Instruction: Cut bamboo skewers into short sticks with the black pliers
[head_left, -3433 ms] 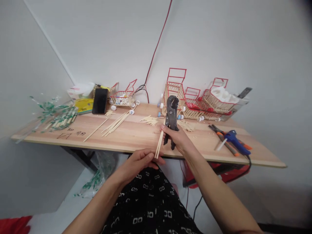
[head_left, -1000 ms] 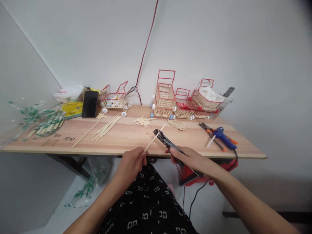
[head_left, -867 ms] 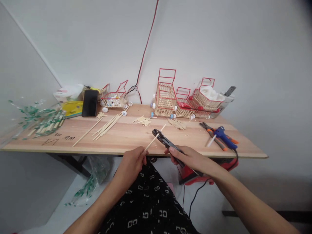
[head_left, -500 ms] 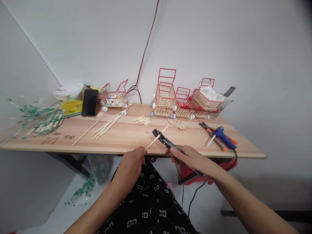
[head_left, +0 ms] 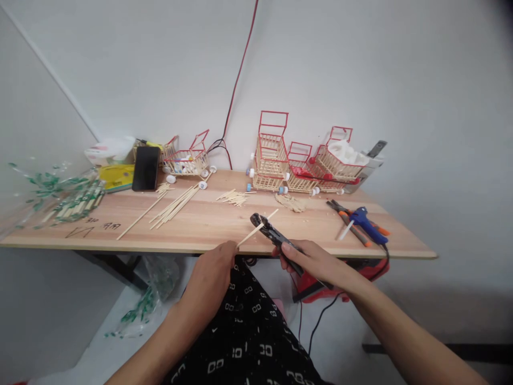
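Observation:
My left hand [head_left: 216, 267] pinches the near end of a thin wooden stick [head_left: 250, 235] at the table's front edge. The stick slants up to the right and crosses the jaws of dark pliers [head_left: 276, 235]. My right hand [head_left: 306, 256] is wrapped round the handles of these pliers, whose head points up and to the left. Whether the jaws press on the stick, I cannot tell. Beyond the pliers lie a small pile of short cut sticks [head_left: 234, 197] and, further left, a bundle of long sticks [head_left: 176, 207].
Small stick-built carts with red handles [head_left: 272, 152] stand along the wall. A blue glue gun [head_left: 366, 224] and orange-handled pliers [head_left: 344, 216] lie at the right. At the left are a black phone [head_left: 146, 168], a yellow packet [head_left: 116, 177] and wrapped sticks [head_left: 80, 203].
The stick reaches very slightly further past the pliers' jaws. Both hands hold nearly the same place and grip, and the view has shifted a little.

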The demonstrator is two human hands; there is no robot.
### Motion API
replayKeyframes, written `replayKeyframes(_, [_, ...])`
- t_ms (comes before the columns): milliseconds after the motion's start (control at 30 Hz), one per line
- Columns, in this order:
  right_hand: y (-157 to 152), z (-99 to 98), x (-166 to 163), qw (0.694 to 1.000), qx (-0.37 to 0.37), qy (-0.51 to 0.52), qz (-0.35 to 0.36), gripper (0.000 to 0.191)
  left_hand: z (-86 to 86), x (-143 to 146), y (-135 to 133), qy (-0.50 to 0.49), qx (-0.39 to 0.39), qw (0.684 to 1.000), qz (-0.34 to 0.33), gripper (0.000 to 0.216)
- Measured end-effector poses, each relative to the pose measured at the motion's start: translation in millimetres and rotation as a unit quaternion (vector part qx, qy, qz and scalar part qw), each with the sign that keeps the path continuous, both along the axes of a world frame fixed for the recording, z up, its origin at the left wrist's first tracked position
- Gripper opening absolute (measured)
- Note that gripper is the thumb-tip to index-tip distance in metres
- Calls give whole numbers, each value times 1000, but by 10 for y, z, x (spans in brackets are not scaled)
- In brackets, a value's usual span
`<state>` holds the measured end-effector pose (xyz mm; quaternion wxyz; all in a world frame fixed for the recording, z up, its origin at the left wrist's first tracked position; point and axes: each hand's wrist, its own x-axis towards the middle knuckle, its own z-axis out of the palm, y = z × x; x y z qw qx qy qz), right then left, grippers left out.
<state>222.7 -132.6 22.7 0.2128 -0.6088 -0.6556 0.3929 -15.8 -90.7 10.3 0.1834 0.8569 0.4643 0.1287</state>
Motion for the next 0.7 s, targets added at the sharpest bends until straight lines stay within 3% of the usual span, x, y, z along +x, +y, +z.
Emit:
replayKeyframes(233, [-13,-13,18,999,0,40,-1,67,-10,-10,-17,-1,1,1000,12,22])
replayKeyframes(700, [-12,-19,-44,997,39,-68,-22,64,-23,2,-26,39,7,999,4,25])
